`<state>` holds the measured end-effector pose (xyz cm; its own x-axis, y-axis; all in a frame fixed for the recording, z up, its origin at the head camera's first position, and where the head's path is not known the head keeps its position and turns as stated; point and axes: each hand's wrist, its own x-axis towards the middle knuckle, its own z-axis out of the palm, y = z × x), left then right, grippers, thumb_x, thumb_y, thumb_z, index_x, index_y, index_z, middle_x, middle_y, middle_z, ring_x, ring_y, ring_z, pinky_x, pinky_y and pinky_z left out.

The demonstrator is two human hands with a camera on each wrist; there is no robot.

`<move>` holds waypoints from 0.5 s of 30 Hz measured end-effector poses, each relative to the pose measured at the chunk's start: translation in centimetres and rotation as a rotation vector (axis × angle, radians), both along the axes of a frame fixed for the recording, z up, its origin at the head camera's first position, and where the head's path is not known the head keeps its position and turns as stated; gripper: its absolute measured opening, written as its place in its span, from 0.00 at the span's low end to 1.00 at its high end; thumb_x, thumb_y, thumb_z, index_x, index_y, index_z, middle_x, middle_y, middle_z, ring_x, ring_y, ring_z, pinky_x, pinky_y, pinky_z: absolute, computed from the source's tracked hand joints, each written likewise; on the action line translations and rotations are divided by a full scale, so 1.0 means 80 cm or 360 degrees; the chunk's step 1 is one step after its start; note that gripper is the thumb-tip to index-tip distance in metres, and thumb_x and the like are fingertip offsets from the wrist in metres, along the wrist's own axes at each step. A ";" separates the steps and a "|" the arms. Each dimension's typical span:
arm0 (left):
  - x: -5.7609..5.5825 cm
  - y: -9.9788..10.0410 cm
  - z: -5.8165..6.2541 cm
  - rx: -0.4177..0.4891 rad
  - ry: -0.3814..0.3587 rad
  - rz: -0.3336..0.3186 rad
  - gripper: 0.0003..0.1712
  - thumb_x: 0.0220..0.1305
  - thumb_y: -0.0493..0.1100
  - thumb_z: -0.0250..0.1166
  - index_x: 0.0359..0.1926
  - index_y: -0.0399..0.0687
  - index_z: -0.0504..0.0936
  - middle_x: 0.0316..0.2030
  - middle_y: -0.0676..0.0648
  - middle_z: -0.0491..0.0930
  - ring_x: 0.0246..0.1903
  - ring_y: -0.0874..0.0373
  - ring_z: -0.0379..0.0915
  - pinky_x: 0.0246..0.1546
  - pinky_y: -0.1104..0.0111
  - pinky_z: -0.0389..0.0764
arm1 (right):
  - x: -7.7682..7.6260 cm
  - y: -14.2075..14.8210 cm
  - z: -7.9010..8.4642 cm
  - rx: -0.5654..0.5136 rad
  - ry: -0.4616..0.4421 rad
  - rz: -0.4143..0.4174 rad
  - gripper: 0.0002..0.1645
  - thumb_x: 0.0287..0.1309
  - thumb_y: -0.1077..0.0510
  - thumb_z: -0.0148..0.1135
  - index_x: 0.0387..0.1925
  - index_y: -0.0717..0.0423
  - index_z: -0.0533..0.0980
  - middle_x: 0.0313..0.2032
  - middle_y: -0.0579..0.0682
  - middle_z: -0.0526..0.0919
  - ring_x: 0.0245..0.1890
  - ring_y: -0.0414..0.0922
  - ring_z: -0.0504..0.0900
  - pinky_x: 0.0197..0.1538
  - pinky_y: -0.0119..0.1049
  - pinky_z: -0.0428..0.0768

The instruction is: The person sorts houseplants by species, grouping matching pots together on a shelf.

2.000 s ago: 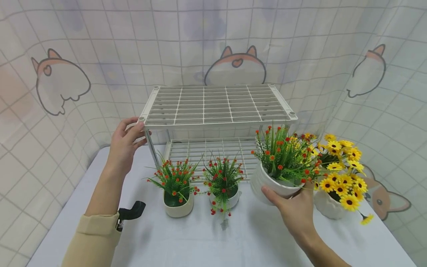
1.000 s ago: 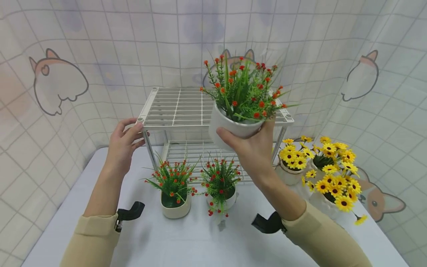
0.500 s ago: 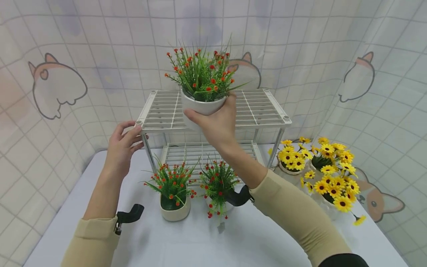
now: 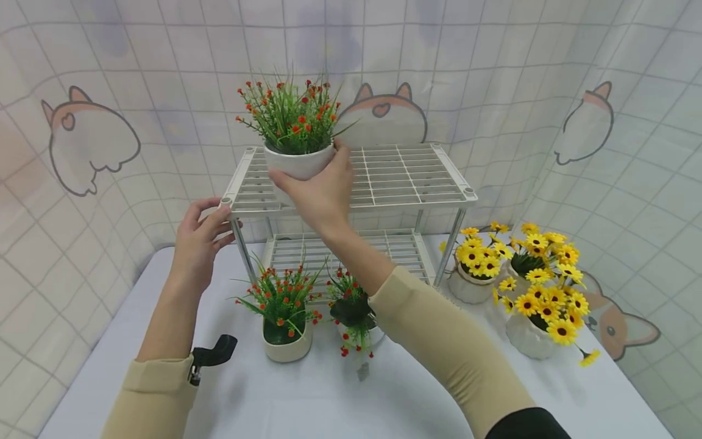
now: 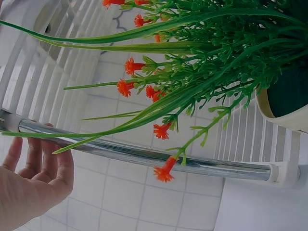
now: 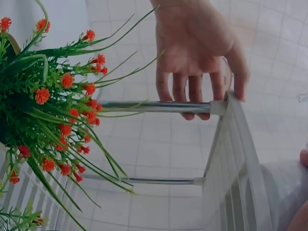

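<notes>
My right hand (image 4: pixel 323 189) grips a white flowerpot (image 4: pixel 298 163) with red flowers and grass at the left end of the white wire rack's (image 4: pixel 406 177) top shelf. The pot is upright, its base close at the shelf's surface. In the right wrist view, part of this pot (image 6: pixel 284 192) shows beside the shelf's edge. My left hand (image 4: pixel 200 244) holds the rack's front left corner, thumb at the shelf edge and fingers round the metal post (image 5: pixel 144 156). Two more red-flowered pots stand before the rack: a cream one (image 4: pixel 287 349) and another (image 4: pixel 356 332) partly hidden by my right arm.
Right of the rack stand several whitish pots of yellow daisies, one (image 4: pixel 529 335) in front and one (image 4: pixel 471 286) beside the post. The rack's lower shelf (image 4: pixel 406 244) lies behind the red-flowered pots. A tiled-pattern curtain (image 4: pixel 493 79) surrounds the white table (image 4: pixel 307 402).
My right hand has lifted the red-flowered pot from beside the daisies and carried it up and leftward to the top shelf's left end. My left hand stays at the rack's corner.
</notes>
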<state>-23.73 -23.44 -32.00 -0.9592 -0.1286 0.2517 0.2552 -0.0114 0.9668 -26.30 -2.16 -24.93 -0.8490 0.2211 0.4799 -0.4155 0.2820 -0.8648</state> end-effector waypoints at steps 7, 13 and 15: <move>0.001 0.004 0.000 0.0009 0.0013 0.0001 0.21 0.75 0.53 0.63 0.62 0.55 0.70 0.53 0.46 0.78 0.51 0.54 0.78 0.60 0.56 0.71 | 0.007 -0.005 -0.001 0.0017 -0.0016 0.0036 0.65 0.46 0.45 0.85 0.75 0.57 0.54 0.66 0.53 0.63 0.59 0.45 0.70 0.59 0.42 0.75; 0.000 0.002 0.000 0.0029 0.0019 -0.0007 0.22 0.75 0.53 0.63 0.63 0.54 0.70 0.52 0.49 0.78 0.52 0.55 0.78 0.60 0.55 0.70 | 0.008 -0.010 0.004 0.0052 -0.0016 0.0031 0.63 0.46 0.47 0.85 0.74 0.58 0.55 0.66 0.54 0.63 0.60 0.45 0.68 0.61 0.41 0.73; 0.000 0.001 0.000 0.0048 0.0016 -0.0007 0.22 0.74 0.53 0.64 0.63 0.54 0.70 0.52 0.49 0.79 0.51 0.55 0.78 0.59 0.57 0.71 | 0.005 -0.014 0.006 0.0100 -0.0035 0.0006 0.63 0.45 0.46 0.85 0.74 0.57 0.56 0.66 0.54 0.64 0.61 0.45 0.68 0.61 0.42 0.73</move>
